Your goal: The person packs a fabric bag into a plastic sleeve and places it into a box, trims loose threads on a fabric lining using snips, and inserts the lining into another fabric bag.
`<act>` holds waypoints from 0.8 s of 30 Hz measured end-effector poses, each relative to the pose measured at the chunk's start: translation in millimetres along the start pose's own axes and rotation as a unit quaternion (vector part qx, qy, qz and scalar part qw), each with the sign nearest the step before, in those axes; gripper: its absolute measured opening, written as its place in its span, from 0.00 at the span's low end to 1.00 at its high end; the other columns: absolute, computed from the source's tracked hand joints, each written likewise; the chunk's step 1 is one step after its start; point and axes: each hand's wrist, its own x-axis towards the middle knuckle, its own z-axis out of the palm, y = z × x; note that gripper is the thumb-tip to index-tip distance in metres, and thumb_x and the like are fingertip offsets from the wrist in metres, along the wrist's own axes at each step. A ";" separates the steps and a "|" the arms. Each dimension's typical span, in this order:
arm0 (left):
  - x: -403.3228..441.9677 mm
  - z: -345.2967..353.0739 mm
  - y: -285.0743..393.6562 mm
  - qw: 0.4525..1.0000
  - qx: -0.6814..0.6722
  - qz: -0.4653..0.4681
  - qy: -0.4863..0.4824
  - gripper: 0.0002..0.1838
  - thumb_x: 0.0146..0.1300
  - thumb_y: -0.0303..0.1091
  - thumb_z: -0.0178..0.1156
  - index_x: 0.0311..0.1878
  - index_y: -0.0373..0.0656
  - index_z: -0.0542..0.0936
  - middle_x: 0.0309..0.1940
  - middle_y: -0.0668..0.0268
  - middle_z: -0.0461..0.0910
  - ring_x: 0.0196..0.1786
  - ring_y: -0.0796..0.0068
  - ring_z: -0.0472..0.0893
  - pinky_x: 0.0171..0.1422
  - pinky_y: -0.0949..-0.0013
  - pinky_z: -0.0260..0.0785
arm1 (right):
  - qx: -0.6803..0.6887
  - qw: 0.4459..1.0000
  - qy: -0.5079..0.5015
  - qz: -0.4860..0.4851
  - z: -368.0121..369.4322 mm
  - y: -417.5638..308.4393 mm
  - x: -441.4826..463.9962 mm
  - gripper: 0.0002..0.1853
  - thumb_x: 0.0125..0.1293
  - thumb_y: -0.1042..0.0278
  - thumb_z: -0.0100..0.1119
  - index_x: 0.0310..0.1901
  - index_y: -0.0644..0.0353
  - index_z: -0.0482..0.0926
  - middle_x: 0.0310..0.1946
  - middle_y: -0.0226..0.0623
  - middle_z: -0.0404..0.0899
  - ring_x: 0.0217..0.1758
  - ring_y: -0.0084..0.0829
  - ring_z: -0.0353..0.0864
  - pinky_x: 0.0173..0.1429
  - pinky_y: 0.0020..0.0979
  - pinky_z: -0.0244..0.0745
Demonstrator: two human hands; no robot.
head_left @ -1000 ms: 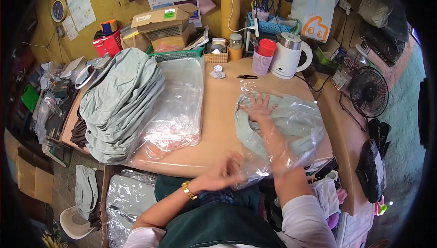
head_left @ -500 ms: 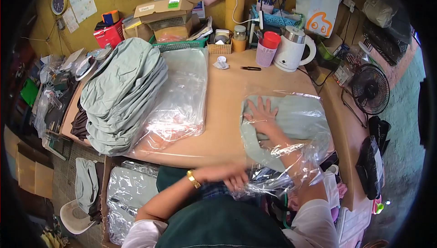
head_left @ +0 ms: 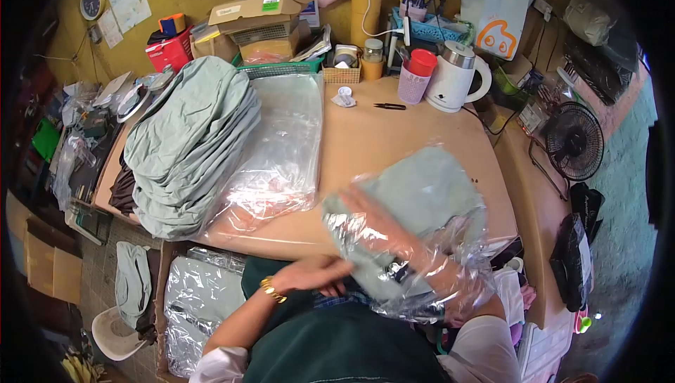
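Observation:
A pale green folded cloth (head_left: 429, 186) lies tilted inside a clear plastic bag (head_left: 457, 270) at the table's front right. My right hand (head_left: 362, 218) and forearm are inside the bag, with the blurred hand at the cloth's left edge; its grip is unclear. Below and left of the bag, my left hand (head_left: 316, 275) has a gold bracelet on the wrist, and its fingers are partly apart with nothing visible in them. To the left, a tall stack of pale green cloths (head_left: 190, 144) stands beside a pile of flat clear bags (head_left: 285, 137).
Behind the work area are a white kettle (head_left: 453, 77), a pink cup with a red top (head_left: 415, 77), black snips (head_left: 390, 106) and a green tray (head_left: 281, 69). A fan (head_left: 573, 140) stands at the right. Bagged cloths (head_left: 200, 313) fill a box below the table's front edge.
The bagged cloth has turned and shifted left, toward the front edge. My right hand has moved left and down with it. My left hand has drawn back left, away from the bag's opening.

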 end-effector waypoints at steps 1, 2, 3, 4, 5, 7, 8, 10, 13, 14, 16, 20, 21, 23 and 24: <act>-3.3 -8.9 -13.3 0.994 -0.039 -0.003 0.104 0.28 0.74 0.55 0.48 0.50 0.35 0.79 0.33 0.61 0.84 0.38 0.74 0.85 0.43 0.73 0.79 | -0.001 1.000 0.004 0.003 -6.8 -14.8 -1.7 0.37 0.66 0.42 0.53 0.70 0.58 0.62 0.73 0.50 0.55 0.77 0.52 0.50 0.70 0.66 0.48; -4.6 -8.7 -16.4 0.962 -0.255 0.004 0.095 0.27 0.73 0.53 0.51 0.50 0.33 0.79 0.36 0.61 0.84 0.36 0.73 0.84 0.42 0.73 0.78 | -0.134 0.990 -0.044 0.010 -14.6 -31.7 -3.9 0.37 0.66 0.43 0.53 0.70 0.59 0.63 0.73 0.51 0.55 0.78 0.50 0.50 0.72 0.64 0.46; -1.0 -6.9 -17.8 0.964 -0.252 0.000 0.091 0.27 0.73 0.53 0.51 0.50 0.33 0.79 0.36 0.61 0.84 0.36 0.73 0.84 0.42 0.73 0.78 | -0.262 0.960 -0.092 0.018 -17.8 -39.5 -6.3 0.37 0.67 0.44 0.53 0.69 0.61 0.63 0.73 0.51 0.55 0.78 0.49 0.50 0.73 0.61 0.45; 6.2 -2.8 -20.1 0.978 -0.154 0.048 0.134 0.25 0.73 0.50 0.53 0.49 0.33 0.79 0.37 0.62 0.83 0.35 0.74 0.83 0.40 0.73 0.76 | -0.346 0.933 -0.086 0.045 -19.4 -33.4 -11.4 0.36 0.67 0.43 0.53 0.69 0.59 0.63 0.73 0.48 0.55 0.78 0.48 0.50 0.75 0.58 0.44; 14.7 0.7 -24.8 0.978 -0.055 0.099 0.174 0.23 0.72 0.48 0.55 0.48 0.33 0.79 0.37 0.63 0.83 0.33 0.76 0.82 0.38 0.73 0.74 | -0.346 0.933 -0.086 0.050 -18.1 -24.8 -17.9 0.36 0.67 0.43 0.53 0.69 0.59 0.63 0.73 0.48 0.55 0.78 0.48 0.50 0.75 0.58 0.44; 26.2 -0.4 -35.2 0.963 -0.097 0.148 0.202 0.15 0.70 0.40 0.58 0.45 0.35 0.80 0.34 0.67 0.81 0.29 0.80 0.78 0.33 0.74 0.69 | -0.293 0.945 -0.138 0.037 -16.6 -1.8 -23.9 0.38 0.66 0.44 0.56 0.71 0.58 0.61 0.74 0.48 0.54 0.78 0.49 0.48 0.75 0.60 0.42; 11.5 1.2 -19.8 0.976 -0.087 0.043 0.197 0.13 0.69 0.38 0.56 0.43 0.36 0.80 0.31 0.69 0.81 0.27 0.82 0.76 0.32 0.75 0.67 | -0.294 0.945 -0.135 0.039 -27.4 13.7 -22.9 0.38 0.66 0.44 0.56 0.71 0.58 0.61 0.74 0.48 0.54 0.78 0.49 0.48 0.75 0.60 0.42; 17.4 11.1 -32.4 0.952 -0.208 0.083 0.206 0.11 0.67 0.33 0.53 0.41 0.36 0.80 0.28 0.68 0.80 0.27 0.81 0.76 0.30 0.73 0.67 | -0.317 0.935 -0.086 0.133 -56.8 39.0 -12.9 0.39 0.66 0.40 0.53 0.72 0.56 0.60 0.74 0.52 0.52 0.79 0.50 0.45 0.75 0.63 0.38; 16.7 10.1 -31.6 0.916 -0.317 0.048 0.241 0.15 0.68 0.39 0.56 0.42 0.34 0.80 0.29 0.67 0.80 0.28 0.79 0.76 0.30 0.73 0.67 | -0.438 0.868 -0.069 0.223 -75.1 34.8 -9.2 0.43 0.65 0.34 0.49 0.73 0.58 0.58 0.74 0.55 0.50 0.80 0.53 0.41 0.75 0.65 0.35; 9.8 6.1 -26.6 0.907 -0.330 0.042 0.258 0.19 0.69 0.45 0.57 0.41 0.33 0.80 0.28 0.68 0.80 0.29 0.80 0.77 0.32 0.74 0.69 | -0.436 0.869 -0.069 0.223 -73.2 39.1 -8.3 0.43 0.65 0.34 0.49 0.73 0.58 0.58 0.74 0.55 0.50 0.80 0.53 0.41 0.75 0.65 0.35; 7.0 -7.8 -15.9 0.933 -0.175 0.063 0.308 0.21 0.69 0.47 0.57 0.41 0.33 0.80 0.28 0.68 0.80 0.30 0.80 0.77 0.34 0.73 0.71 | -0.420 0.890 -0.073 0.159 -63.6 52.1 -6.5 0.46 0.64 0.30 0.48 0.73 0.59 0.56 0.75 0.58 0.46 0.79 0.58 0.39 0.75 0.67 0.33; 22.4 -25.2 -34.4 0.948 -0.067 0.068 0.303 0.21 0.70 0.46 0.56 0.40 0.32 0.80 0.29 0.66 0.82 0.31 0.78 0.80 0.37 0.70 0.76 | -0.332 0.927 -0.040 0.168 -65.8 69.7 -1.7 0.47 0.62 0.29 0.49 0.74 0.54 0.55 0.76 0.57 0.44 0.79 0.63 0.35 0.73 0.71 0.30; 23.6 -23.8 -35.9 0.934 -0.184 0.121 0.280 0.21 0.71 0.45 0.55 0.42 0.31 0.80 0.32 0.65 0.82 0.32 0.77 0.80 0.39 0.69 0.77 | -0.342 0.915 -0.043 0.207 -68.3 65.2 2.6 0.48 0.60 0.28 0.51 0.74 0.51 0.55 0.76 0.56 0.43 0.79 0.63 0.34 0.73 0.72 0.30; 20.6 -26.4 -35.0 0.924 -0.257 0.090 0.268 0.20 0.71 0.43 0.55 0.44 0.31 0.79 0.36 0.63 0.82 0.36 0.76 0.81 0.41 0.69 0.78 | -0.348 0.903 -0.049 0.246 -72.4 59.3 5.3 0.48 0.58 0.28 0.53 0.75 0.48 0.55 0.77 0.55 0.43 0.79 0.63 0.33 0.72 0.73 0.29; 14.2 -27.6 -31.2 0.906 -0.330 0.062 0.259 0.19 0.71 0.41 0.55 0.47 0.31 0.78 0.40 0.61 0.83 0.39 0.74 0.82 0.44 0.68 0.79 | -0.347 0.897 -0.038 0.271 -72.0 57.9 6.0 0.48 0.58 0.27 0.54 0.75 0.46 0.55 0.77 0.55 0.42 0.79 0.64 0.31 0.72 0.73 0.29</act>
